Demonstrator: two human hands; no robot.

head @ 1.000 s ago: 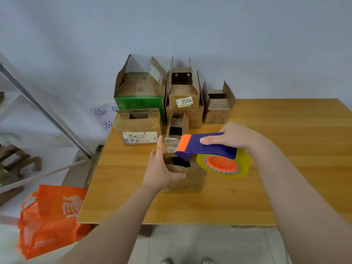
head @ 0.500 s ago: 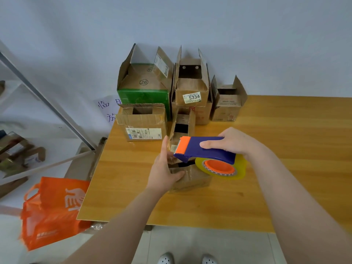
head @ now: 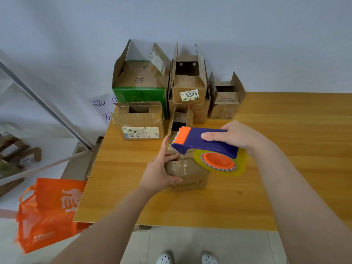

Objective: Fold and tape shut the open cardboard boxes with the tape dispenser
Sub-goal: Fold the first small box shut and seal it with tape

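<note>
A small brown cardboard box point(head: 187, 173) sits near the front middle of the wooden table point(head: 285, 187), its top flaps folded down. My left hand point(head: 162, 171) grips its left side, thumb on the front face and fingers up along the far corner. My right hand point(head: 237, 137) holds a purple and orange tape dispenser point(head: 202, 142) with a yellowish tape roll point(head: 219, 162) just above the box's right end. The orange cutter end points left, over the box top. Whether tape touches the box is hidden.
Several open cardboard boxes stand at the back of the table: a green one point(head: 139, 96), one labelled 5334 point(head: 189, 90), a small one point(head: 225, 100), a wide one point(head: 140, 121). An orange bag point(head: 49, 212) hangs left of the table, beside a metal rack point(head: 43, 103).
The box's flaps have gone from open to folded down under the dispenser. My left hand shifted to grip the box's left side. The view tilted slightly.
</note>
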